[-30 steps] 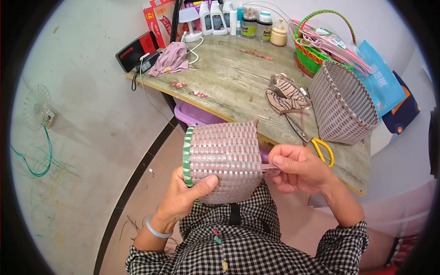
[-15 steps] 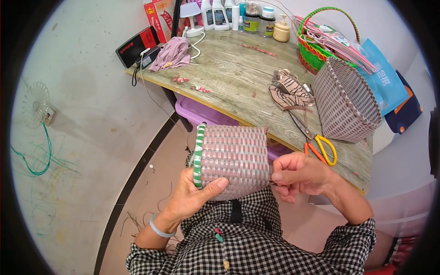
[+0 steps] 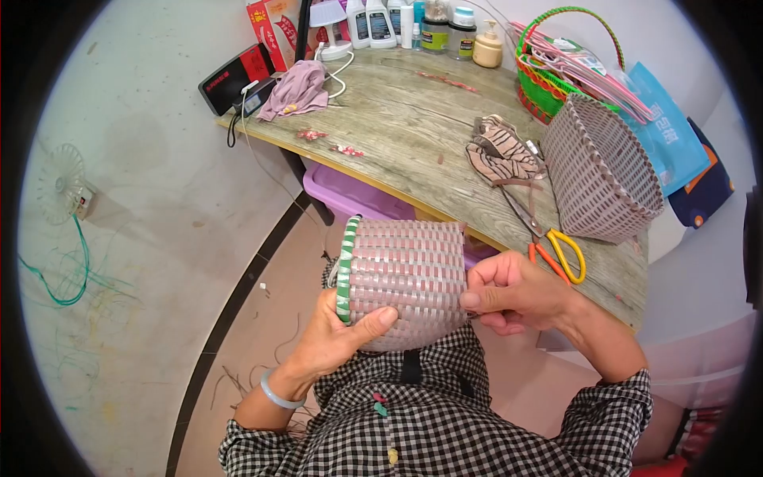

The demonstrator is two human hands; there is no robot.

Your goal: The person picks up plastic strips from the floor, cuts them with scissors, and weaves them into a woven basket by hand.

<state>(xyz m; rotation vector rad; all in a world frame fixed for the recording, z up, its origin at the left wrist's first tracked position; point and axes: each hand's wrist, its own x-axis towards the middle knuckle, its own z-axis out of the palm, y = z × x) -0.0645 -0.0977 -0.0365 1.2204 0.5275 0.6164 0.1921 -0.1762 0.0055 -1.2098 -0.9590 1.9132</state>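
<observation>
A pink and grey woven basket (image 3: 409, 274) lies on its side above my lap, its green and white rim (image 3: 345, 274) facing left. My left hand (image 3: 338, 334) grips it at the rim end, with the thumb pressed on the woven side and the other fingers hidden. At the basket's right edge is my right hand (image 3: 513, 294), its fingers bent and thumb pinched against them. What lies between those fingertips is too small to make out.
On the wooden table (image 3: 397, 119) are scissors (image 3: 547, 233), a striped cloth (image 3: 505, 151), a second woven basket (image 3: 600, 175) and a green and red basket (image 3: 540, 87). A purple bin (image 3: 358, 195) is under the table. Bottles (image 3: 381, 24) stand at the back.
My right hand has shifted slightly up and left, closer against the basket's right edge. My left hand and the basket have hardly moved.
</observation>
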